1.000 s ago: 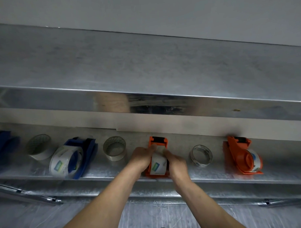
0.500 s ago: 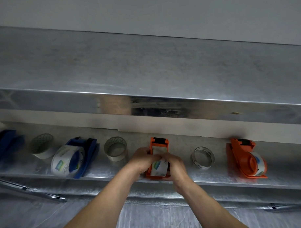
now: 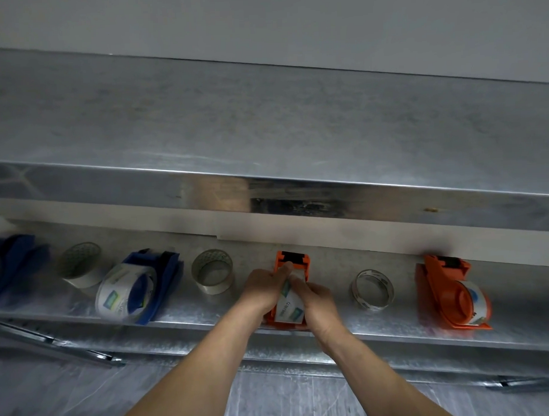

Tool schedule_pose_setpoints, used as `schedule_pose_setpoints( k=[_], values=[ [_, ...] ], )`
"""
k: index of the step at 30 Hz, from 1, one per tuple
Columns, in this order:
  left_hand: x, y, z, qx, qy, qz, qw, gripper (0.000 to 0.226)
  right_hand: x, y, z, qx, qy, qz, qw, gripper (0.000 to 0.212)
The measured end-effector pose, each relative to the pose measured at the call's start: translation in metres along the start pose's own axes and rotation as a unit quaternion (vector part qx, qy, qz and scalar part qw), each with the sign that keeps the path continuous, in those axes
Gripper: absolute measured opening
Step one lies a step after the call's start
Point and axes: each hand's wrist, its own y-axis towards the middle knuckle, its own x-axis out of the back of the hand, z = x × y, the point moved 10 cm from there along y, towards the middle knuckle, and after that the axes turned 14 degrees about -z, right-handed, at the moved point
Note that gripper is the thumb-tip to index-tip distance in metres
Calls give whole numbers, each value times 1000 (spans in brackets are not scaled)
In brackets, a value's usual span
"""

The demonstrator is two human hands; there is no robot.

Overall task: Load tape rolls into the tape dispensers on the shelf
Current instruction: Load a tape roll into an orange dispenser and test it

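On the lower shelf [image 3: 333, 319], about midway along its front edge, the orange dispenser [image 3: 295, 259] lies with its black head toward the back wall, and the tape roll [image 3: 289, 307] with its white and green label sits in it, toward the front edge. The roll lies between the two hands. The left hand [image 3: 263, 290] grips the dispenser's left side with curled fingers, and one fingertip reaches up to just below the black head. The right hand [image 3: 317, 299] curls round the roll's right side, with its fingers closed over the top of the roll; whether a free end of tape is pinched cannot be told. Left of the hands, along the same shelf, stand a clear roll [image 3: 211, 270], a blue dispenser [image 3: 165, 272] already carrying a labelled roll [image 3: 120, 298], a white roll [image 3: 81, 269] and, at the left edge, a second blue dispenser [image 3: 10, 263]. To the right lie a thin, nearly spent roll [image 3: 372, 288] and a loaded second orange dispenser [image 3: 440, 283]. The upper shelf [image 3: 264, 130] overhangs all of it.
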Motion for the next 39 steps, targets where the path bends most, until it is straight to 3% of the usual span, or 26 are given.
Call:
schedule_pose_setpoints(
  k=[6, 11, 13, 17, 22, 27, 33, 36, 39],
  values=[
    [-1, 0, 4, 22, -10, 21, 999, 50, 17, -2, -1, 6, -16, -97, 995, 51],
    [1, 1, 15, 54, -109, 30, 992, 42, 18, 0, -12, -73, 136, -111, 982, 52],
    [6, 2, 14, 44, -168, 44, 984, 37, 15, -3, -15, -135, 233, -98, 958, 49],
    [20, 9, 17, 61, -248, 43, 966, 45, 9, -4, -21, -220, 350, -55, 909, 65],
    [27, 13, 21, 96, -298, 31, 949, 46, 2, -3, -13, -215, 329, -31, 919, 51],
    [21, 11, 15, 107, -343, 54, 932, 46, 0, -2, 2, -175, 315, -8, 933, 51],
    [29, 13, 7, 71, -310, 23, 948, 46, 3, -2, 15, -142, 391, 19, 909, 47],
    [38, 20, 8, 57, -290, -1, 955, 59, 1, -5, 17, -132, 413, 62, 899, 37],
    [46, 24, 3, 40, -254, -8, 966, 85, -4, -7, 14, -126, 374, 113, 912, 33]
  ],
)
